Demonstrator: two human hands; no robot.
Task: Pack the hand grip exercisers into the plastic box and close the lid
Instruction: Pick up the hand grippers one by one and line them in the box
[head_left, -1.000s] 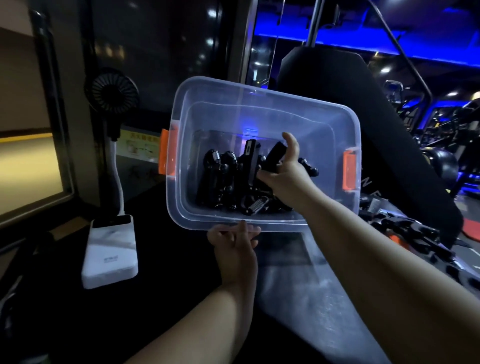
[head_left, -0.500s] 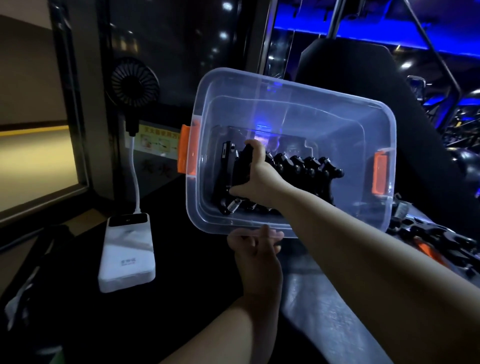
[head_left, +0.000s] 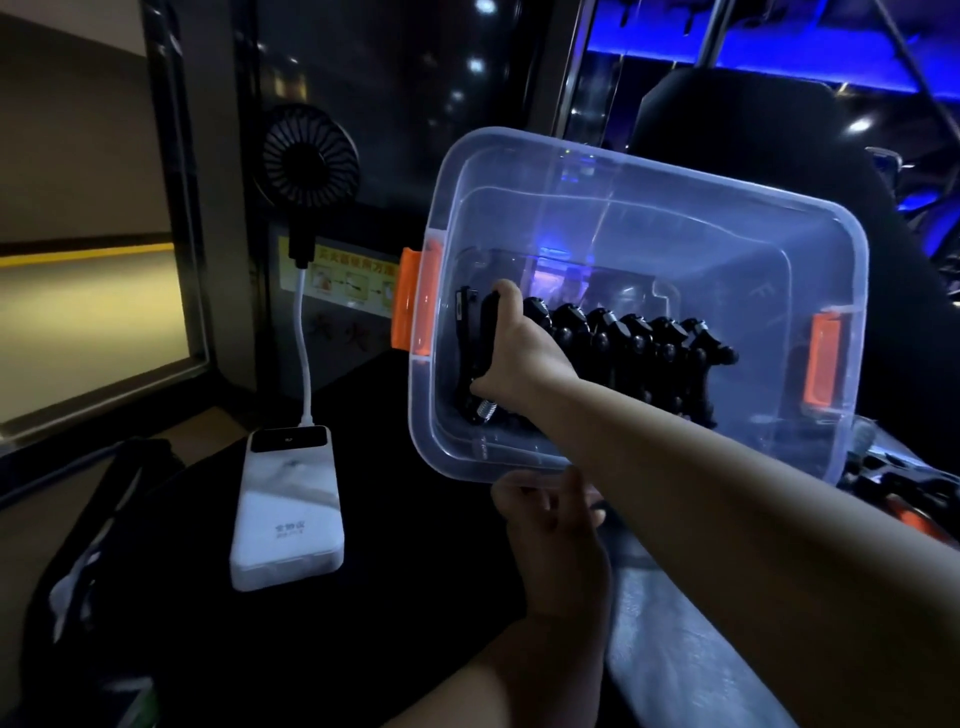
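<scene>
Dark room with blue strip lights at the back, black table (head_left: 363, 623) up front. Right hand (head_left: 511, 353) is inside the clear plastic box (head_left: 675, 176), fingers wrapped tight around one black hand grip exerciser (head_left: 470, 338) at the left end, with the arm stretched straight in from the lower right. The other exercisers (head_left: 639, 343) stand in a row just beside it on the box floor. Left hand (head_left: 550, 509) grips the near rim from underneath, holding the box tilted up off the table, opening toward the camera. Orange latch (head_left: 415, 301) on each end. Off to the left lies a white power bank (head_left: 288, 499), with a cable up to a small black fan (head_left: 310, 156).
</scene>
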